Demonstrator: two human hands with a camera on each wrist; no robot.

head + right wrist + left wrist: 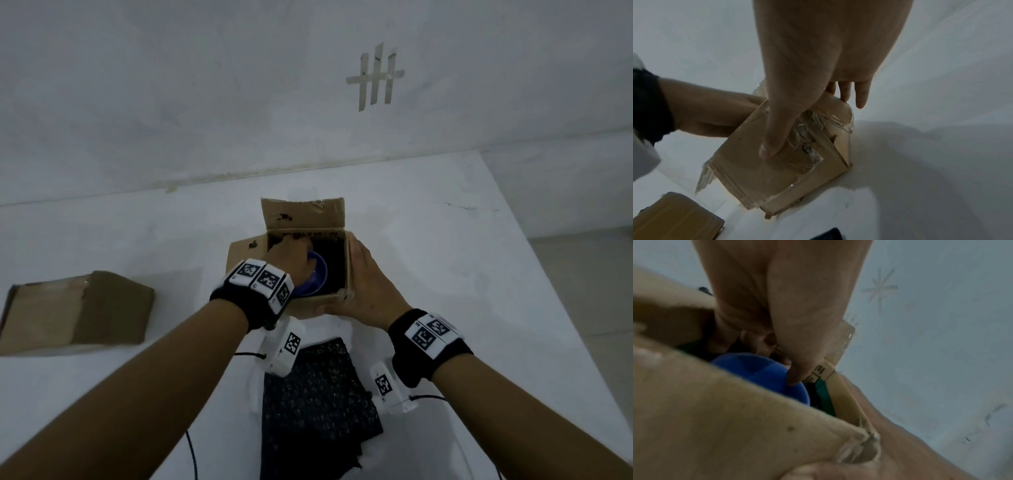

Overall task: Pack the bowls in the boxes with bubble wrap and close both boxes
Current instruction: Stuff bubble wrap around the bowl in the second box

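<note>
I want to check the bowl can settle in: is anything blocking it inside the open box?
Nothing visible blocks it. The blue bowl is already inside the open box, held by the left hand, with the flaps folded outward. The right hand steadies the box from outside. The box bottom is too dark to judge.

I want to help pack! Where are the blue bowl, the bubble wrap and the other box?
blue bowl point(317, 274), head view, inner wall.
bubble wrap point(318, 404), head view, sheet's middle.
other box point(78, 308), head view, top face.
</note>
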